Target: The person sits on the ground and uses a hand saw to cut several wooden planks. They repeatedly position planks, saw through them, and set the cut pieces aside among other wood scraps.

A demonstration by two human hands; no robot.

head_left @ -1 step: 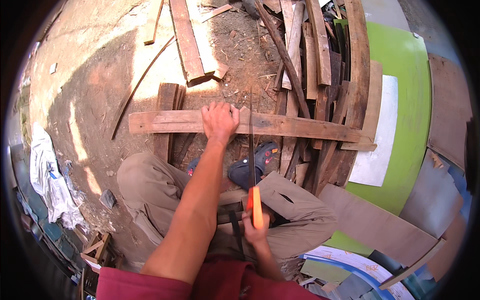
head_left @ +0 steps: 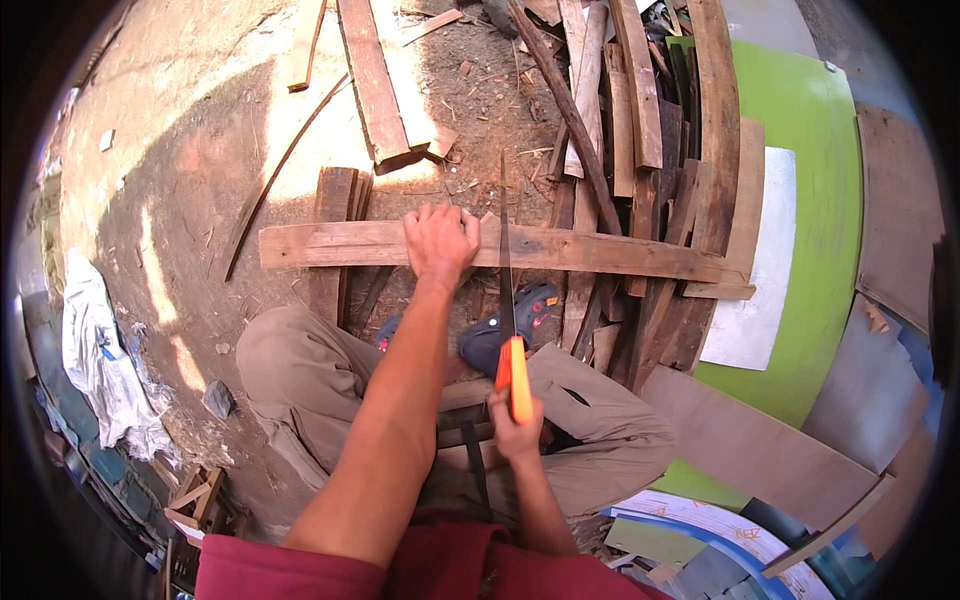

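A long wooden plank (head_left: 590, 252) lies crosswise in front of me, propped on shorter boards at the left and on piled wood at the right. Pressing down on it near its middle, my left hand (head_left: 440, 243) has its fingers curled over the far edge. My right hand (head_left: 517, 425) grips the orange handle of a handsaw (head_left: 507, 300). The saw's blade crosses the plank just right of my left hand, its tip pointing away past the far edge. Beneath the plank, a dark clog (head_left: 484, 342) shows on my foot.
Stacked wood scraps (head_left: 640, 120) fill the right side, beside a green panel (head_left: 800, 220) and a white sheet (head_left: 757, 270). A thick beam (head_left: 378, 95) lies ahead on the dirt ground. At the left are a white sack (head_left: 92, 335) and a stone (head_left: 217, 399).
The handsaw and my right hand have moved forward, away from me, so the blade reaches farther past the plank. My left hand stays in place on the plank.
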